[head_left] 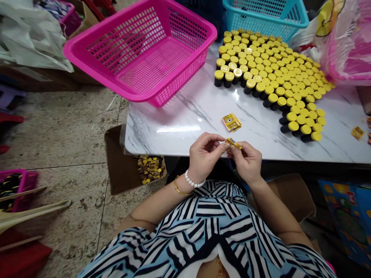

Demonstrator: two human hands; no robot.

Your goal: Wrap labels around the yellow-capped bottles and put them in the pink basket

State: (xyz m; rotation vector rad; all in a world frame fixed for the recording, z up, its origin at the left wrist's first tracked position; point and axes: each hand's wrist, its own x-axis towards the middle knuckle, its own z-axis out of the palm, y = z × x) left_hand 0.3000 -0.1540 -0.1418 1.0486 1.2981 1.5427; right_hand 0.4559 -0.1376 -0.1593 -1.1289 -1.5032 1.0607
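Between the fingertips of both hands is a small yellow printed label [233, 143], held just over the table's front edge. My left hand [206, 155], with a pearl bracelet on its wrist, pinches the label's left end. My right hand [247, 160] pinches its right end, and some of those fingers are hidden behind the label. Just beyond my hands, a small stack of yellow labels [231, 122] lies on the white marbled table [179, 133]. To the right and farther back, many black tubs with yellow lids [272, 73] stand packed together.
A pink basket [171, 83] overhangs the table's left edge. At the back is a blue basket [265, 17], beside plastic bags [350, 42]. Below the table's left corner, an open cardboard box [120, 170] holds yellow-capped pieces. Loose labels [357, 133] lie at the far right.
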